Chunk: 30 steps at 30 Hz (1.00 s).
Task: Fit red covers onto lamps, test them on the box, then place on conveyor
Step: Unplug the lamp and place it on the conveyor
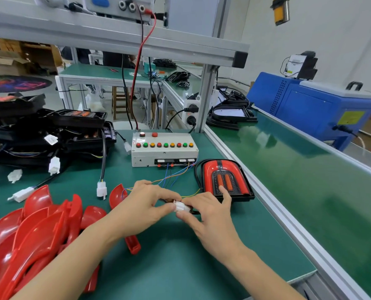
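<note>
- both hands pinch a small white plastic connector (181,207) between them: the left hand (146,204) closed narrow on one end, the right hand (210,213) closed on the other, its forefinger stretched out to touch the lamp.
- the red-covered lamp on its black base (225,180) lies just beyond the right hand, beside the green conveyor belt (299,169).
- the grey test box with coloured buttons (164,148) sits ahead of both hands; its thin coloured wires (176,176) run to the connector.
- risk: halves forced together misaligned could bend pins, so the test would fail.
- risk: tugging the thin wires could pull them from the box.
- the loose red plastic covers (39,226) lie left of the left forearm; a sweep could knock them.
</note>
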{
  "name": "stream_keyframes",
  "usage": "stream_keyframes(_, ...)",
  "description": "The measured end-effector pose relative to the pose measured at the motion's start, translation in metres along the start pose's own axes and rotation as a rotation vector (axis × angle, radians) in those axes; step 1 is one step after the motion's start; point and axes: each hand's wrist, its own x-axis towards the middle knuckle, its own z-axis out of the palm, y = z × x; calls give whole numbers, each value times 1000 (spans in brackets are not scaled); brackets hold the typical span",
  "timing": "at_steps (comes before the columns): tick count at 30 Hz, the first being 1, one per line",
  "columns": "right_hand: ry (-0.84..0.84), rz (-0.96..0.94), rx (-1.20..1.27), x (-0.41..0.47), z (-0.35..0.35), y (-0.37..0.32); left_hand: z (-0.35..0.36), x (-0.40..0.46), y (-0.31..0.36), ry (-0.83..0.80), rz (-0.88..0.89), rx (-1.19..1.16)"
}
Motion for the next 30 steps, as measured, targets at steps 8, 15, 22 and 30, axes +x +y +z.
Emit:
stream_keyframes(8, 32, 3, 38, 4, -1, 2, -4, -1, -1, 9, 30, 10)
stream_keyframes(15, 9, 16, 59, 5, -2, 3, -1, 1, 3, 56, 53, 46)
stream_keyframes(22, 1, 42, 70, 7, -2, 2, -3, 6, 4, 78, 26, -19)
stream_keyframes(30, -68, 104, 132, 10, -4, -1, -9, 3, 0, 44, 101, 146)
